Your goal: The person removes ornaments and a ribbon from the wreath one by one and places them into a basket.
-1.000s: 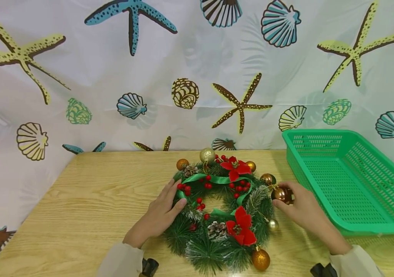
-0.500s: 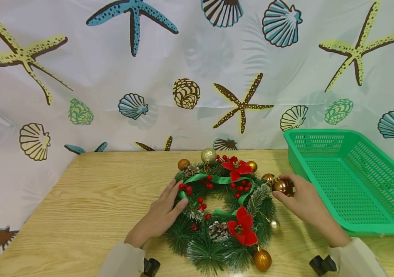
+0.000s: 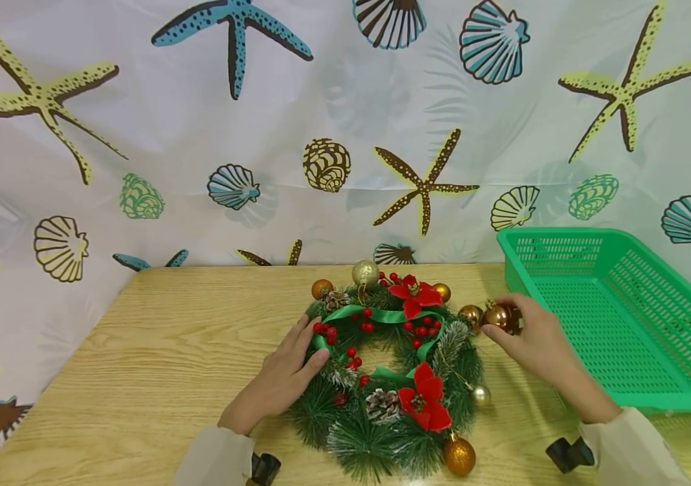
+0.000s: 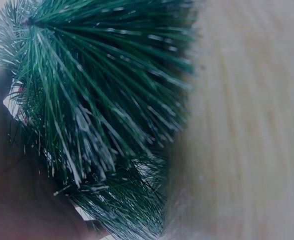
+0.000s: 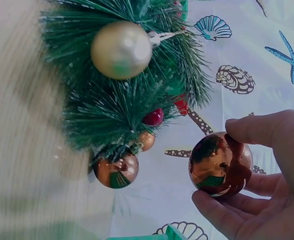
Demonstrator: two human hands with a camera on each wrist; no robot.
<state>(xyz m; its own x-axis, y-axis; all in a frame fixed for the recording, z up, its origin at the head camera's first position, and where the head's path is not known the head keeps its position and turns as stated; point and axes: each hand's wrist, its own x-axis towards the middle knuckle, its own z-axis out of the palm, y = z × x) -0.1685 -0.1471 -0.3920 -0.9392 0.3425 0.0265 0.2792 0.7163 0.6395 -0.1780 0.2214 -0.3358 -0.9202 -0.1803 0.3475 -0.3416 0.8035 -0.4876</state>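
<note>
A green Christmas wreath [image 3: 369,432] lies on the wooden table, trimmed with red flowers [image 3: 424,398], red berries, pinecones, a green ribbon and several baubles. My left hand [image 3: 287,368] rests on its left side, fingers extended and thumb spread; in the left wrist view, pine needles [image 4: 112,75] fill much of the picture. Between the thumb and fingers of my right hand [image 3: 536,341] is a shiny copper bauble [image 5: 219,165], held off the wreath's right edge. Another copper bauble [image 5: 116,170] hangs at that edge, near a matte pale gold one [image 5: 121,50].
A green plastic basket [image 3: 548,317] stands on the right of the table, just beyond my right hand. An orange bauble [image 3: 459,455] lies at the wreath's front edge. Behind the table hangs a white cloth [image 3: 187,121] printed with starfish and shells.
My right hand has moved the copper bauble away from me and slightly right, up beside the other copper bauble. The left hand and the wreath have stayed in place.
</note>
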